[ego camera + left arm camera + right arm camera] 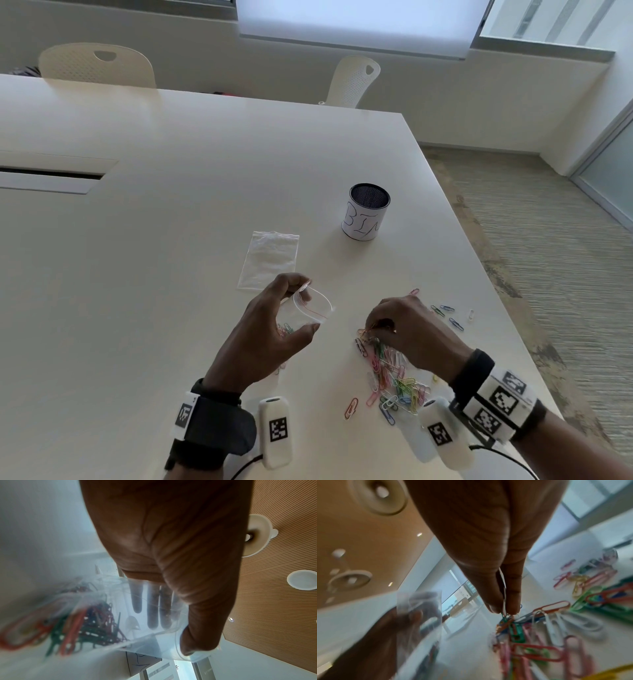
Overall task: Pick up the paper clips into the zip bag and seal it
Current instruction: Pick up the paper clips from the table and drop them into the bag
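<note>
My left hand (270,325) holds a clear zip bag (310,308) just above the white table (171,240), its red-lined mouth spread wide between thumb and fingers. Several coloured paper clips (82,626) lie inside the zip bag (154,642), shown in the left wrist view. To its right my right hand (400,329) pinches a few paper clips (505,616) between thumb and fingertips (513,601), lifting them off the far end of the loose pile of coloured clips (394,377). In the right wrist view the bag (419,608) sits left of my pinch.
A second, flat zip bag (270,260) lies on the table beyond my left hand. A mesh cup (367,212) with a white label stands farther back right. Stray clips (448,315) lie right of the pile, one (351,407) near me. The table's right edge is close.
</note>
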Tool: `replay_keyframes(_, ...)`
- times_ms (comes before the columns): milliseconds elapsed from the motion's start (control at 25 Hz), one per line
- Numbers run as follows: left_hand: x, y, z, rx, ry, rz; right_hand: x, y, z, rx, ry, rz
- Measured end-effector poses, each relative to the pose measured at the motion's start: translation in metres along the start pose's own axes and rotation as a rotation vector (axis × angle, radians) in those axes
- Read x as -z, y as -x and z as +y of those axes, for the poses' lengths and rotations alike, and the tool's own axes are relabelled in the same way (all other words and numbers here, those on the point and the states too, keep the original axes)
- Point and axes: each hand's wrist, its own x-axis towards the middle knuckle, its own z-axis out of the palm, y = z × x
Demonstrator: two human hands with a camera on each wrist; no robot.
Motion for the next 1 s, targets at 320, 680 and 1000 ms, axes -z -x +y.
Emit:
replay_keyframes(320, 0.0, 0.001, -0.001, -0.009, -0.008, 0.004, 0.032, -0.003, -0.037, -0.095, -0.809, 0.128)
replay_keyframes(680, 0.001, 0.001, 0.002, 0.022, -0.003, -0.007, 0.021, -0.032, -0.083, 0.115, -0.544, 0.16)
replay_keyframes(1000, 0.001, 0.001, 0.002, 0.011, -0.002, 0.015, 0.027, -0.034, -0.084, 0.207, -0.42, 0.138)
